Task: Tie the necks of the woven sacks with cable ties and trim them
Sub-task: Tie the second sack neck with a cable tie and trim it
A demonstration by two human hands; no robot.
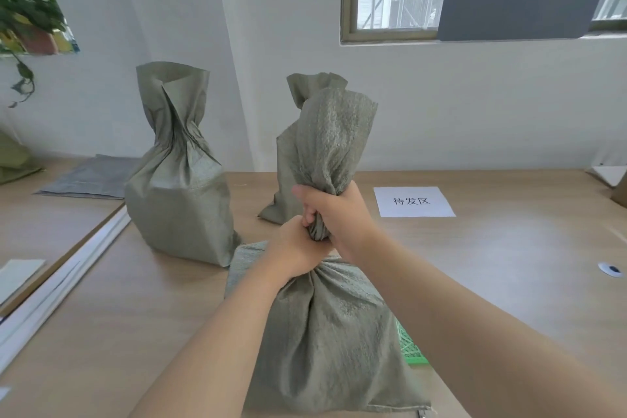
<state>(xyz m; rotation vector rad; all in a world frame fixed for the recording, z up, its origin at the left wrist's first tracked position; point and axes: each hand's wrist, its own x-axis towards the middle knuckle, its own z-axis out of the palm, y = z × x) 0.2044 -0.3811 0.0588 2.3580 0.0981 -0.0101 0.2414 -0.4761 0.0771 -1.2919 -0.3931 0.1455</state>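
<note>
The nearest grey-green woven sack (325, 332) stands on the pale wooden table (475, 265), and our left hand (297, 249) and right hand (339, 210) both curl tightly around its twisted neck. We see no cable tie, so freeing a hand to fetch one could let the stiff weave spring open.

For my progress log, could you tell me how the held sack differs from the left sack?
The held sack is nearest, its neck squeezed tight by the left hand and right hand; the left sack stands farther back, untouched. The held sack's top is bunched; the left sack's mouth gapes open. Both are grey-green and upright.
</note>
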